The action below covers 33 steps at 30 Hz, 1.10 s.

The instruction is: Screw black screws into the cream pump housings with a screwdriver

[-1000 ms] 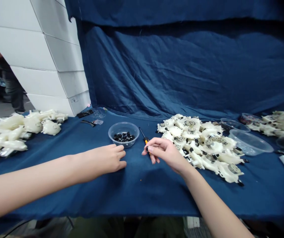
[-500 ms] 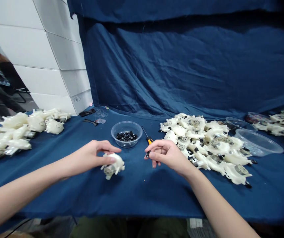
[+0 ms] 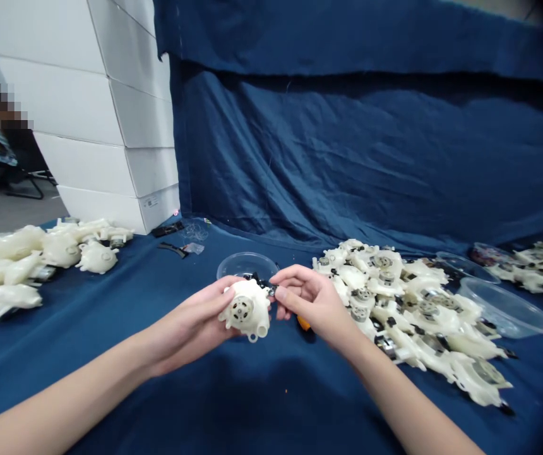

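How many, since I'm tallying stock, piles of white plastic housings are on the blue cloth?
3: the left pile at far left, the middle pile beside the right hand, and the right pile at far right, partly out of view.

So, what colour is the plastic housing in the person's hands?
The plastic housing is creamy off-white; it shows best in the head view.
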Each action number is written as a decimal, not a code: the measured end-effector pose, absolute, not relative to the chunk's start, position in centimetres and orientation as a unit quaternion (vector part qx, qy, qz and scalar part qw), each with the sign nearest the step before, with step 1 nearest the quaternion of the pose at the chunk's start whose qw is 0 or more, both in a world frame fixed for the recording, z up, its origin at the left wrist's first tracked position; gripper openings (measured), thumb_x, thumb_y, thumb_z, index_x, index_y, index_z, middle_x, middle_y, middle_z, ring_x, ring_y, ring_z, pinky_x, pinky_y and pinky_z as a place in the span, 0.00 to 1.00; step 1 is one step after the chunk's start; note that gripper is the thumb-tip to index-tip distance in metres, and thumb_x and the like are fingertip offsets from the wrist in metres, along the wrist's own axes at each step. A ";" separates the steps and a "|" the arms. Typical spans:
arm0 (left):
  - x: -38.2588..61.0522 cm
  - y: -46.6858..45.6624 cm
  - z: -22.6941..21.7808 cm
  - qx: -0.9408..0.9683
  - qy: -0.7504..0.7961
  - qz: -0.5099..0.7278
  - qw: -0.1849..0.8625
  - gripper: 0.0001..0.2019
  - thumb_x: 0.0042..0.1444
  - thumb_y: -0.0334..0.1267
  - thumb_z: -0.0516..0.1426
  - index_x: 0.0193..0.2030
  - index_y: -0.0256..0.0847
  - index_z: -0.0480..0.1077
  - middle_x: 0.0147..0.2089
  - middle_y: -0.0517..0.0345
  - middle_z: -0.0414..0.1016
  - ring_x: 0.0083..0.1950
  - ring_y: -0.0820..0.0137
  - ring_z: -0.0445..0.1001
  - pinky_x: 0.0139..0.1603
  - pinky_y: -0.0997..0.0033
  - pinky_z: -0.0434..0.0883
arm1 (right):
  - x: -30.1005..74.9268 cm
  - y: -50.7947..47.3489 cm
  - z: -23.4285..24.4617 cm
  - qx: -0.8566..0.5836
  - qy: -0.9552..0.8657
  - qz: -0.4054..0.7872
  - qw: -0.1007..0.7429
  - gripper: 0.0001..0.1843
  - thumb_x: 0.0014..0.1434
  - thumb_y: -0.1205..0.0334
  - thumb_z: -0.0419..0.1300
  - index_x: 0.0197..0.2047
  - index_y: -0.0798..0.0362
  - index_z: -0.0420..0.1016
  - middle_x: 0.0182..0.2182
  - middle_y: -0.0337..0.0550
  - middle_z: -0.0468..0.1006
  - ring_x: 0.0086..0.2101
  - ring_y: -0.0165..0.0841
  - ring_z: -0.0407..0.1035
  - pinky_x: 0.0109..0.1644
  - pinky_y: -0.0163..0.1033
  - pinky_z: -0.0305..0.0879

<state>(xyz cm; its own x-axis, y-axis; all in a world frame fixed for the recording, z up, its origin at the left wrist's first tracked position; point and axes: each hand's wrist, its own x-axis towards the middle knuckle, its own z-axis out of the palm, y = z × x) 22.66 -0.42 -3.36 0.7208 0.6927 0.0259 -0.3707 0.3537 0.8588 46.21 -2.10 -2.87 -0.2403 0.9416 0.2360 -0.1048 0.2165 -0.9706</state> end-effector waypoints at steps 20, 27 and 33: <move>22.6 -0.7 -6.1 0.530 0.178 0.234 0.795 0.12 0.66 0.39 0.60 0.52 0.45 0.62 0.56 0.47 0.75 0.54 0.61 0.78 0.52 0.51 0.79 | 46.2 -3.4 -6.5 -0.418 -0.681 0.375 0.470 0.11 0.63 0.54 0.68 0.46 0.50 0.83 0.35 0.42 0.84 0.33 0.32 0.80 0.39 0.37 0.77; 23.4 -0.5 -7.1 0.639 0.271 0.272 0.666 0.14 0.61 0.41 0.64 0.43 0.42 0.62 0.40 0.55 0.80 0.37 0.70 0.78 0.36 0.74 0.73 | 45.2 -3.6 -7.0 -0.402 -0.779 0.214 0.431 0.07 0.65 0.56 0.66 0.43 0.48 0.83 0.36 0.41 0.82 0.30 0.27 0.71 0.34 0.35 0.68; 23.6 -0.3 -7.4 0.671 0.292 0.283 0.621 0.15 0.58 0.38 0.65 0.39 0.42 0.60 0.37 0.55 0.83 0.35 0.71 0.80 0.37 0.75 0.73 | 44.5 -3.6 -7.8 -0.372 -0.789 0.211 0.441 0.07 0.65 0.58 0.66 0.43 0.49 0.84 0.36 0.41 0.83 0.33 0.29 0.73 0.35 0.36 0.68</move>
<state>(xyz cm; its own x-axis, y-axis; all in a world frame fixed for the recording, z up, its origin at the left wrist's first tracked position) 23.59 -0.29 -7.36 0.6702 0.7420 0.0172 0.0398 -0.0591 0.9975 44.50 -3.57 -7.77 -0.3346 0.7736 0.5382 0.4010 0.6337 -0.6615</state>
